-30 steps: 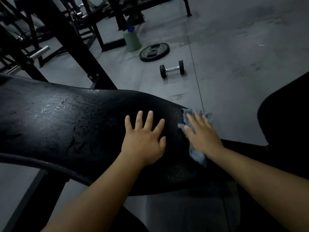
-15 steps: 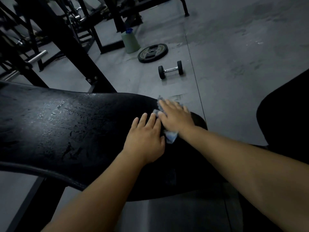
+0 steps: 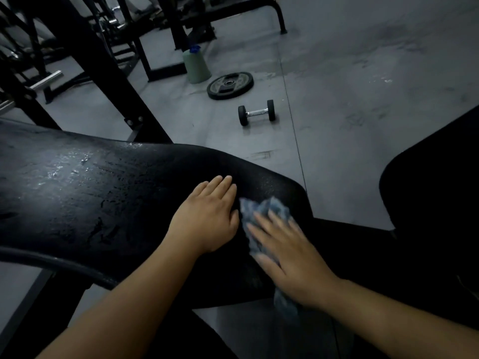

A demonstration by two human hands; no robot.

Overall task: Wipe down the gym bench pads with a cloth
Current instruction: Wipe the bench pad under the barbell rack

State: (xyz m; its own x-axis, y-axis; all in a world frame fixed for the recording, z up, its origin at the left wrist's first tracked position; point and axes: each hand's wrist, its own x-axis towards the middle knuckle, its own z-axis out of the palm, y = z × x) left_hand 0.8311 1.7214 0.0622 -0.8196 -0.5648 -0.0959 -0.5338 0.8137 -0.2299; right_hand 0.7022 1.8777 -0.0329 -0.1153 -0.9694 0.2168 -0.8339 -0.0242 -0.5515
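Item: bench pad (image 3: 103,193), wet-streaked; my left hand (image 3: 207,218) flat, fingers straight, bracing it; my right hand (image 3: 290,257) flat, pressing blue cloth (image 3: 274,207) at its right end; advised: firm, overlapping strokes toward the streaks.

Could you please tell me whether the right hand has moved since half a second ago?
Yes. The right hand and cloth have slid back toward the person, from the far edge of the bench pad toward its near edge.
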